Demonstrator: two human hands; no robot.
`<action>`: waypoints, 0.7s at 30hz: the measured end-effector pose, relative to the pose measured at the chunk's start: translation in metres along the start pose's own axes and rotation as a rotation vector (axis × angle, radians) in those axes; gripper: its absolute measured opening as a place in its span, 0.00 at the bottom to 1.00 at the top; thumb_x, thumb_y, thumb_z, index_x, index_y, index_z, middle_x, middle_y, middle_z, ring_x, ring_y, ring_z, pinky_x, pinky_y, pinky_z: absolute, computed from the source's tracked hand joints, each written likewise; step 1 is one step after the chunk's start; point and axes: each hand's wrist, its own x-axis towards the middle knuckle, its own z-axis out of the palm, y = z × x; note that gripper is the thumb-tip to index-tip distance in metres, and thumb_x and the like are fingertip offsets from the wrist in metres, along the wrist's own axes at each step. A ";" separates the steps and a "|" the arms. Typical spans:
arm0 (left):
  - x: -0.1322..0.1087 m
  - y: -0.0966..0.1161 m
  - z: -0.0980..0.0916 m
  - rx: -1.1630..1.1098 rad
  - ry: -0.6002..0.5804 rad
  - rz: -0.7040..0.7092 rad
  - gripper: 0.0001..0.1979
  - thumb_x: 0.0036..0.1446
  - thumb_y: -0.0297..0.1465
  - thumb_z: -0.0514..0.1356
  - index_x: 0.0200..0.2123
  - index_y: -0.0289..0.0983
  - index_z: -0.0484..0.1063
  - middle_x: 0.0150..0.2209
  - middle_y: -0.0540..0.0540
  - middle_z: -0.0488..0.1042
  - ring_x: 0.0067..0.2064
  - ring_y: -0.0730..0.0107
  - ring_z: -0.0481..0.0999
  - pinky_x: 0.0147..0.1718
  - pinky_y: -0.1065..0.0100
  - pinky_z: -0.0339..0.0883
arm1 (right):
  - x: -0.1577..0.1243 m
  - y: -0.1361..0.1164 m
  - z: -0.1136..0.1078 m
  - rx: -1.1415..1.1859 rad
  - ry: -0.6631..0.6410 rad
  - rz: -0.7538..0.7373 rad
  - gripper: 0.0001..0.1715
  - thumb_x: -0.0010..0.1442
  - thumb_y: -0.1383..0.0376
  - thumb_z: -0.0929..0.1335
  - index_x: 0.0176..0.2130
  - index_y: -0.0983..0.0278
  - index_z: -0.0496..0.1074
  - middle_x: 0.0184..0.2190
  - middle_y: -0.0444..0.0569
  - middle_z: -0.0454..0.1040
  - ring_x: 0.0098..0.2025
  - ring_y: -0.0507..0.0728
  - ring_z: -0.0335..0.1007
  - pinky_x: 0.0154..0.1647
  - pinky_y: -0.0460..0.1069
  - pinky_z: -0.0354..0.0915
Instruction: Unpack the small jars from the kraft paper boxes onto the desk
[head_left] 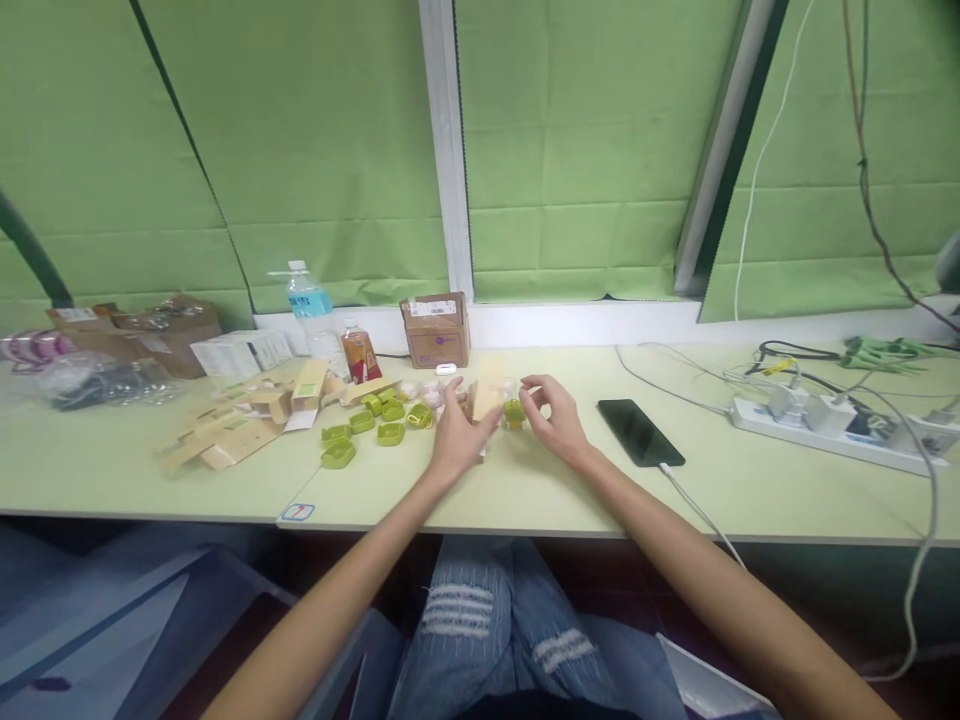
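My left hand (pixel 459 437) is closed around a small beige cardboard box (pixel 489 388), which stands upright over the table. Just to the right, my right hand (pixel 556 418) has its fingers curled beside a small green item (pixel 514 412); whether the fingertips grip it is too small to tell. Left of my hands lie several green cases (pixel 390 433) and a green coiled cord (pixel 419 416). Small pale pink items (pixel 427 393) lie behind my left hand and are partly hidden by it.
Flattened cardboard boxes (pixel 240 430) are piled on the left. Behind stand a water bottle (pixel 309 305), a drink bottle (pixel 361 354) and a brown carton (pixel 436 335). A phone (pixel 640 432) with a cable and a power strip (pixel 832 432) lie on the right.
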 end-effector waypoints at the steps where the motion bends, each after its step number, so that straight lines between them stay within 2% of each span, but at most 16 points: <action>1: -0.007 0.004 0.006 0.116 0.024 0.040 0.41 0.56 0.43 0.68 0.68 0.41 0.53 0.60 0.33 0.72 0.59 0.43 0.75 0.54 0.47 0.71 | -0.001 -0.003 0.003 0.084 -0.039 0.050 0.22 0.67 0.49 0.65 0.52 0.60 0.70 0.42 0.52 0.76 0.33 0.57 0.73 0.37 0.53 0.71; 3: -0.023 0.013 0.011 0.300 0.040 0.152 0.39 0.58 0.43 0.67 0.68 0.43 0.56 0.65 0.34 0.67 0.65 0.40 0.68 0.59 0.47 0.68 | -0.003 -0.006 0.010 0.234 -0.118 0.158 0.32 0.63 0.46 0.68 0.58 0.60 0.66 0.38 0.48 0.76 0.30 0.56 0.73 0.33 0.52 0.71; 5: -0.036 0.019 0.009 0.380 0.023 0.254 0.38 0.60 0.43 0.65 0.69 0.44 0.55 0.69 0.35 0.63 0.68 0.41 0.63 0.61 0.48 0.66 | -0.004 -0.008 0.016 0.350 -0.162 0.242 0.41 0.58 0.45 0.73 0.63 0.59 0.62 0.36 0.46 0.77 0.32 0.57 0.75 0.33 0.52 0.72; 7: -0.044 0.021 0.003 0.377 -0.008 0.326 0.42 0.58 0.44 0.67 0.70 0.44 0.53 0.70 0.36 0.61 0.70 0.43 0.61 0.64 0.48 0.63 | -0.004 -0.010 0.018 0.457 -0.179 0.290 0.44 0.56 0.46 0.75 0.62 0.59 0.62 0.39 0.48 0.79 0.39 0.59 0.77 0.38 0.52 0.74; 9: -0.046 0.019 -0.003 0.304 -0.031 0.342 0.45 0.56 0.46 0.68 0.71 0.44 0.52 0.70 0.36 0.60 0.70 0.44 0.60 0.66 0.47 0.59 | -0.002 -0.011 0.017 0.562 -0.208 0.323 0.41 0.55 0.47 0.75 0.60 0.59 0.64 0.46 0.52 0.80 0.46 0.61 0.78 0.45 0.54 0.75; 11: -0.043 0.015 -0.007 0.154 -0.017 0.269 0.43 0.57 0.47 0.67 0.70 0.44 0.54 0.70 0.35 0.60 0.70 0.46 0.61 0.66 0.47 0.60 | -0.001 -0.011 0.015 0.645 -0.258 0.360 0.40 0.54 0.48 0.76 0.59 0.58 0.64 0.49 0.53 0.80 0.50 0.63 0.77 0.49 0.56 0.74; 14: -0.034 0.009 -0.009 -0.154 0.032 0.049 0.37 0.61 0.46 0.64 0.68 0.44 0.56 0.68 0.34 0.62 0.67 0.49 0.66 0.59 0.49 0.69 | 0.000 -0.008 0.013 0.744 -0.331 0.414 0.40 0.53 0.50 0.76 0.60 0.57 0.65 0.51 0.53 0.80 0.50 0.63 0.78 0.50 0.57 0.74; 16: -0.028 0.005 -0.008 -0.332 -0.028 -0.061 0.35 0.61 0.46 0.64 0.67 0.42 0.59 0.66 0.35 0.67 0.65 0.49 0.70 0.57 0.50 0.71 | 0.000 -0.004 0.014 0.792 -0.368 0.444 0.38 0.53 0.51 0.76 0.59 0.56 0.67 0.51 0.52 0.79 0.51 0.64 0.77 0.51 0.57 0.74; 19: -0.023 0.001 -0.005 -0.448 -0.170 -0.089 0.31 0.59 0.47 0.66 0.61 0.39 0.66 0.61 0.36 0.73 0.61 0.50 0.74 0.58 0.51 0.71 | 0.000 0.001 0.015 0.829 -0.409 0.494 0.34 0.52 0.52 0.77 0.56 0.56 0.71 0.49 0.51 0.80 0.50 0.63 0.78 0.49 0.56 0.75; 21: -0.023 -0.001 -0.004 -0.438 -0.171 -0.065 0.31 0.56 0.45 0.68 0.59 0.38 0.68 0.61 0.36 0.74 0.61 0.51 0.74 0.59 0.53 0.70 | 0.000 0.002 0.015 0.856 -0.425 0.526 0.31 0.52 0.52 0.77 0.53 0.57 0.74 0.47 0.51 0.81 0.46 0.62 0.80 0.46 0.55 0.75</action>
